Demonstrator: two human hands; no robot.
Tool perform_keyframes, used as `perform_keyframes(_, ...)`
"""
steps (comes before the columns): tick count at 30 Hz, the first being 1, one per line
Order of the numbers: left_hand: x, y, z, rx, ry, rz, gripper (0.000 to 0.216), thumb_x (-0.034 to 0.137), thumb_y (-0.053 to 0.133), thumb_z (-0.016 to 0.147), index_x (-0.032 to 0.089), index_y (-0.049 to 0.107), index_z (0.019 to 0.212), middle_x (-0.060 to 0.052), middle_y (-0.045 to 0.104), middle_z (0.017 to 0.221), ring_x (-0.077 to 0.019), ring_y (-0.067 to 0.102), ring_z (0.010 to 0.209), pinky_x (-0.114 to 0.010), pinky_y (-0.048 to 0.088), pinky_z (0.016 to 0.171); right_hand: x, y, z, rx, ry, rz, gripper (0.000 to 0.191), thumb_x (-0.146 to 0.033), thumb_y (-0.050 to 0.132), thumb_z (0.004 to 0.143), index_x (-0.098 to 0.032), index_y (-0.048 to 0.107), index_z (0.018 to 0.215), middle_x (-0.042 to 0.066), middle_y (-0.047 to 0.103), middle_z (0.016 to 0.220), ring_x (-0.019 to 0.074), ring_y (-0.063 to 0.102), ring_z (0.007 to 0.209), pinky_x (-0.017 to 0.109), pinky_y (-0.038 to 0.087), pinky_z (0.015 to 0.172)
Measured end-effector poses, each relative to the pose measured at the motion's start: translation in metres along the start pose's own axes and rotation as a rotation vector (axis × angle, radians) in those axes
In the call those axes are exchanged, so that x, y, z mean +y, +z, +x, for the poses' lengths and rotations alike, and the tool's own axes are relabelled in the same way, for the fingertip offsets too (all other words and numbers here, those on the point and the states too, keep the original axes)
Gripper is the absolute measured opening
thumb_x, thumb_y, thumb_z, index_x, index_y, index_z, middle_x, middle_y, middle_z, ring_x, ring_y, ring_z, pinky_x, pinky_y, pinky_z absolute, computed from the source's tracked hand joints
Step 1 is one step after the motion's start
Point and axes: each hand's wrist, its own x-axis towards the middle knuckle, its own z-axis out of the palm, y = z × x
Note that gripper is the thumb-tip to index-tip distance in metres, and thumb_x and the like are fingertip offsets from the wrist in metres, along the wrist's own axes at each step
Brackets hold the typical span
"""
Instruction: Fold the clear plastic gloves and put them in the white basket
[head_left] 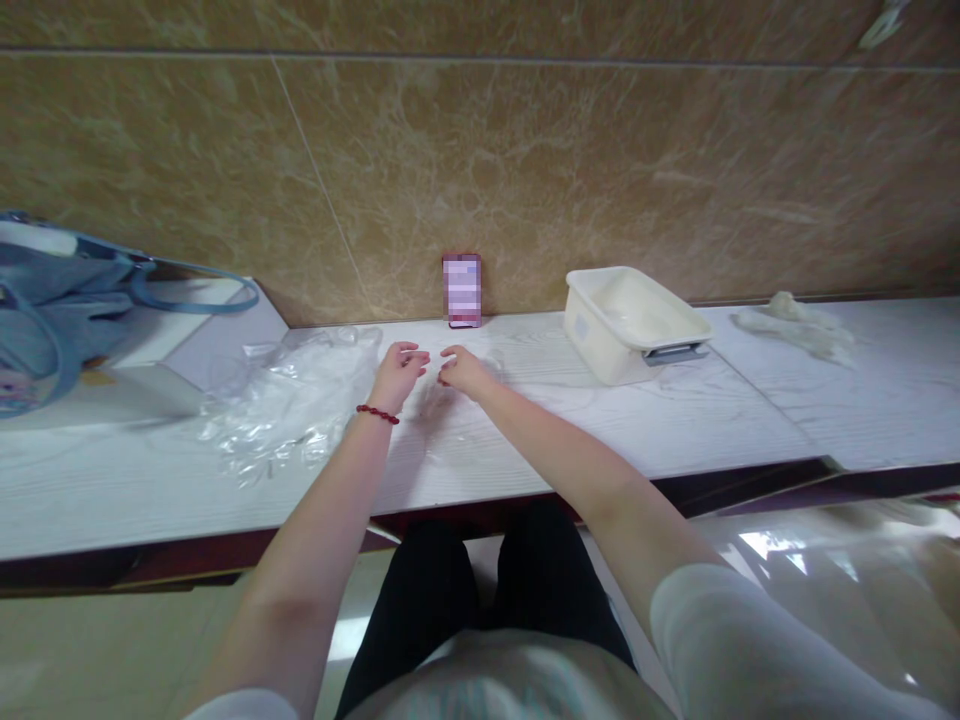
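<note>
Clear film (pixel 450 440), very faint to see and seemingly one piece, lies on the worktop (pixel 135 480), between front and back edges, under the left hand (pixel 403 375) and the right hand (pixel 463 372). I judge that the step in hand is the handling of this film; the next move calls for a light pinch at a free edge, because thin film slips easily. The two hands are close but apart, their fingers bent; whether either one pinches film, I cannot tell. One red bracelet (pixel 378 414) circles the left wrist. To the left lies one heap (pixel 300 400) of crumpled plastic, whose pieces I cannot count. Farther, along the back edge, from left to right, I count one blue bag (pixel 67 300) with one white box (pixel 214 340), one phone (pixel 462 290) leaning on the wall (pixel 525 180), one tub (pixel 600 340), and one crumpled whitish thing (pixel 806 325) of unclear kind.
</note>
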Motion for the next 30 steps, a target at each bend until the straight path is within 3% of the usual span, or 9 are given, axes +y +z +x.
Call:
perform_keyframes(4,-0.014,0.000,-0.022,-0.088,-0.011,0.510,0.047,0.031,0.060,0.061,0.015,0.043,0.103,-0.008,0.059,0.089,-0.0163,0.058,0.070,-0.028,0.045,0.062,0.004,-0.005,-0.003,-0.011,-0.008,-0.021,0.045,-0.012,0.056,0.060,-0.022,0.047,0.103,-0.003,0.062,0.085,0.0086,0.057,0.062,0.018,0.040,0.051)
perform_keyframes(10,-0.018,0.009,-0.039,-0.091,0.124,0.854,0.022,0.021,0.044,0.071,0.018,0.051,0.092,-0.006,0.061,0.076,-0.0186,0.057,0.071,-0.028,0.042,0.063,0.012,-0.013,-0.004,0.052,-0.140,-0.227,0.036,-0.016,0.057,0.063,-0.020,0.052,0.099,0.000,0.061,0.088,0.0110,0.056,0.077,0.020,0.041,0.064)
perform_keyframes(18,-0.022,-0.012,-0.033,-0.194,0.317,0.888,0.029,0.035,0.039,0.078,0.018,0.060,0.089,-0.006,0.060,0.079,-0.0169,0.056,0.072,-0.028,0.043,0.068,0.032,-0.012,0.006,0.043,-0.179,-0.336,0.039,-0.020,0.061,0.063,-0.021,0.053,0.100,-0.001,0.060,0.082,0.0101,0.054,0.072,0.018,0.039,0.061)
perform_keyframes(24,-0.031,-0.021,-0.006,-0.222,0.612,0.972,0.034,0.037,0.037,0.080,0.028,0.059,0.105,-0.007,0.052,0.112,-0.0204,0.045,0.105,-0.036,0.033,0.091,0.033,-0.012,0.005,0.055,-0.202,-0.302,0.036,-0.022,0.062,0.063,-0.021,0.053,0.097,-0.003,0.060,0.075,0.0084,0.053,0.065,0.018,0.038,0.057)
perform_keyframes(30,-0.033,-0.018,-0.002,-0.296,0.510,1.057,0.034,0.047,0.038,0.079,0.034,0.061,0.101,-0.004,0.042,0.125,-0.0264,0.033,0.115,-0.044,0.026,0.094,0.028,-0.014,0.002,0.028,-0.203,-0.275,0.030,-0.018,0.056,0.067,-0.021,0.054,0.097,-0.004,0.063,0.074,0.0086,0.056,0.066,0.017,0.039,0.057)
